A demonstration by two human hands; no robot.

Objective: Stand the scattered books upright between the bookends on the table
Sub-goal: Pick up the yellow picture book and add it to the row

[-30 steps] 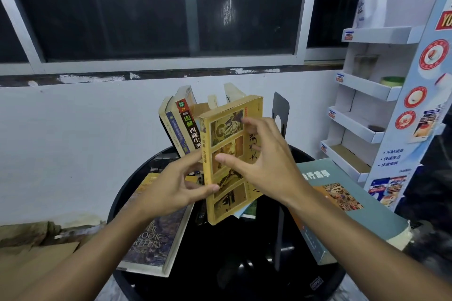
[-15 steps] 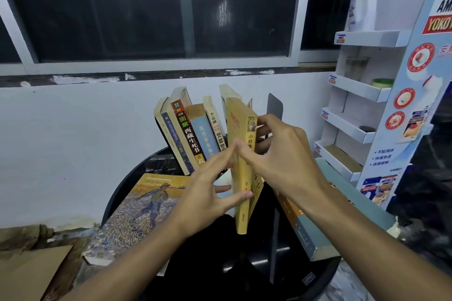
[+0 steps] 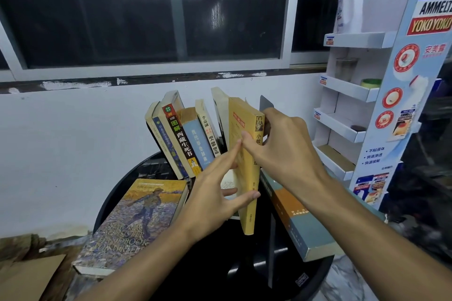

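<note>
A yellow book (image 3: 245, 134) stands upright at the right end of a leaning row of books (image 3: 186, 137) on the round black table (image 3: 244, 264). My right hand (image 3: 281, 146) grips its spine and top from the right. My left hand (image 3: 215, 193) presses its left cover with fingers spread, thumb at the lower spine. The grey bookend (image 3: 266, 105) rises just behind my right hand. The left bookend is hidden behind the row. A painted-cover handbook (image 3: 137, 217) lies flat at the left. A teal and orange book (image 3: 298, 225) lies flat at the right.
A white cardboard display shelf (image 3: 354, 95) with a bottle stands to the right of the table. A white wall and dark window are behind. Brown cardboard (image 3: 27, 276) lies on the floor at lower left. A thin black upright plate (image 3: 270, 249) stands near the table's front.
The yellow book turned from cover-facing to spine-facing and moved back into the row beside the grey bookend. Both hands went with it, the left hand flattening against its cover.
</note>
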